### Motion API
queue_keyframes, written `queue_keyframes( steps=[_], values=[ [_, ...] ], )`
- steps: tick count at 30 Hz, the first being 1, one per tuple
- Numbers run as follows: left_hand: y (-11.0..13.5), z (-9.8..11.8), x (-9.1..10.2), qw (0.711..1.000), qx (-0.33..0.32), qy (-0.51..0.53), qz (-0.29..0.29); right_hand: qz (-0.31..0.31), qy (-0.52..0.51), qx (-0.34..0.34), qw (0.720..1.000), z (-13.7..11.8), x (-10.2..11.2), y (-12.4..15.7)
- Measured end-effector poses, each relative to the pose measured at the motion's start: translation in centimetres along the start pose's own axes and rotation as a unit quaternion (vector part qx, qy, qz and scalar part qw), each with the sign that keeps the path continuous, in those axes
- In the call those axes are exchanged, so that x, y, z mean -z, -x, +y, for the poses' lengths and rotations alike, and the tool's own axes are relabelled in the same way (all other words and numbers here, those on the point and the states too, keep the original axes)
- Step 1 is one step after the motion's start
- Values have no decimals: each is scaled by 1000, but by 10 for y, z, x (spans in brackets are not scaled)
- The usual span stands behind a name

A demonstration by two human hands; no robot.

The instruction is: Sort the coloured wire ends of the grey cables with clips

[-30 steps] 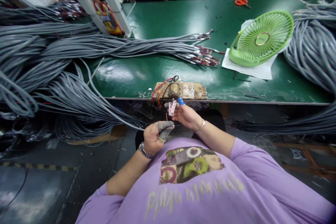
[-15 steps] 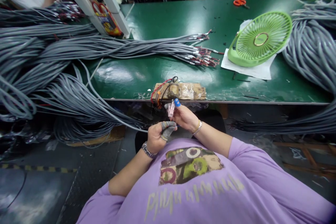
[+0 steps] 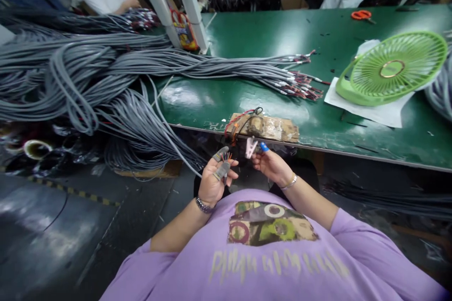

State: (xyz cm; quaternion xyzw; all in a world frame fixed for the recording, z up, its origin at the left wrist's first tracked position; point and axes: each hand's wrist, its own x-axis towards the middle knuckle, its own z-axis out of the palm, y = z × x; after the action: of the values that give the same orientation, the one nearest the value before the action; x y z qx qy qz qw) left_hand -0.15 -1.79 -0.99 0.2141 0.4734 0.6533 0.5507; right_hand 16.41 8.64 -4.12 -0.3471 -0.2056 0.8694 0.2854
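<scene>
My left hand [image 3: 213,181], with grey finger cots on thumb and finger, pinches the end of a grey cable whose thin coloured wires [image 3: 228,155] fan out above the fingers. The cable runs off to the left, toward the hanging bundle. To the right, my right hand [image 3: 273,165], with a blue cot on one fingertip, is closed on a pale pink clip [image 3: 251,147] shaped like a clothes peg. A short gap separates the clip from the wires. Just beyond the hands, a wooden block [image 3: 287,130] with red and black leads lies at the bench edge.
Thick bundles of grey cable [image 3: 141,63] spread over the left of the green bench [image 3: 247,33]. A green fan [image 3: 391,70] stands on white paper at right. Orange scissors [image 3: 360,15] lie farther back. Two other people are across the bench.
My hands have moved apart, and the pink clip has come away from the wire it was touching. The wires now fan out in my left hand. The view has shifted left.
</scene>
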Motion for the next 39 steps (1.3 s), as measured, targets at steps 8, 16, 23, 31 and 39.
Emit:
queue_keyframes(
  steps=[8,16,23,31,39],
  values=[
    [-5,-3,2,999,7,-32,28,-22,57,30,998,-3,7,6],
    [-23,-2,11,991,-30,-131,21,-68,249,167,952,-34,18,40],
    [-55,45,16,943,-148,-295,-51,116,479,357,794,-125,16,25],
    [-170,113,0,786,-318,-528,-50,135,495,311,800,-151,26,-15],
    [-300,165,-33,574,-270,-772,45,129,440,321,829,-150,32,-18]
  ],
)
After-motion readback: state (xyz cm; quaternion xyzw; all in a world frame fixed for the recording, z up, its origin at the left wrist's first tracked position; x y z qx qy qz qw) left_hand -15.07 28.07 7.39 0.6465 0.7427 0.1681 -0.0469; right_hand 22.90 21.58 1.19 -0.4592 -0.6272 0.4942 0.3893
